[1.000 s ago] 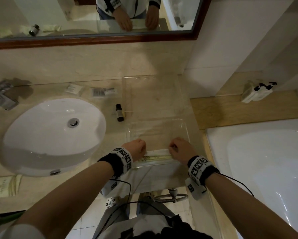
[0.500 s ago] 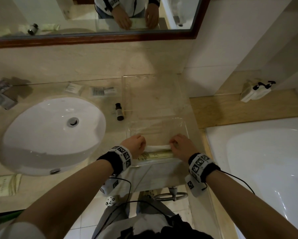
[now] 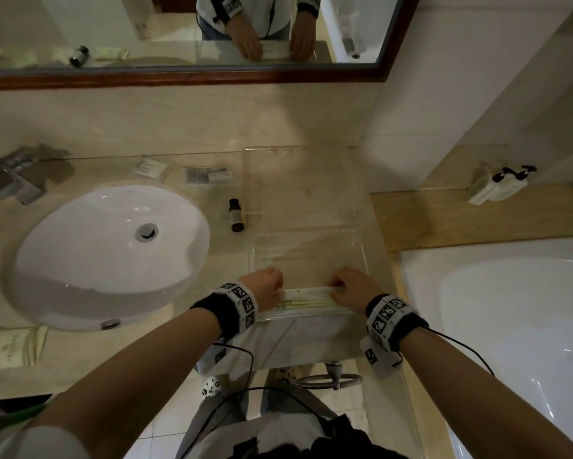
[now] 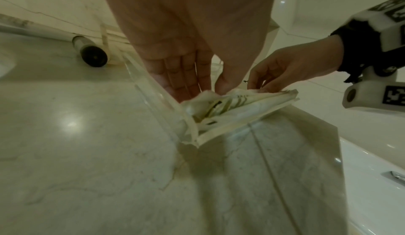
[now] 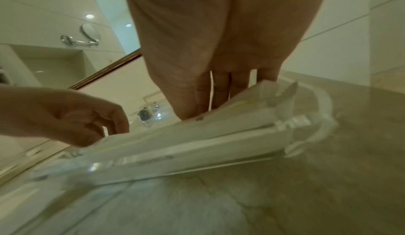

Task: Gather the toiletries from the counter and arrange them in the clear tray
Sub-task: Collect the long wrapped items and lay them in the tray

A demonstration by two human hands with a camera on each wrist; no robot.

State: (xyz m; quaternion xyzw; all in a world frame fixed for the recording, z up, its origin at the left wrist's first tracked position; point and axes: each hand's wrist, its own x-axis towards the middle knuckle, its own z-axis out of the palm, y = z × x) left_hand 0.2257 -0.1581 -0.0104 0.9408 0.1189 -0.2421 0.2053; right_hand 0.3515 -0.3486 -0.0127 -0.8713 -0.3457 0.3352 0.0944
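A clear tray (image 3: 361, 246) sits on the counter to the right of the sink. A long white packet (image 3: 308, 294) with green stripes stands on its edge along the tray's near wall (image 4: 153, 93). My left hand (image 3: 265, 286) pinches the left end of the packet (image 4: 230, 103), and my right hand (image 3: 348, 286) pinches its right end (image 5: 197, 134). On the counter just left of the tray lies a small dark bottle (image 3: 236, 215). Two flat sachets (image 3: 151, 167) (image 3: 207, 175) lie by the back wall. Another white packet (image 3: 13, 346) lies at the counter's front left.
The white sink (image 3: 112, 246) fills the left of the counter, with the faucet (image 3: 10, 177) behind it. A bathtub (image 3: 510, 309) lies to the right, with pump bottles (image 3: 497, 183) on its ledge. The counter's front edge is just behind my wrists.
Both hands have kept hold of the packet's ends. They nudged it a little farther into the tray and back, and it now stands narrower against the near wall.
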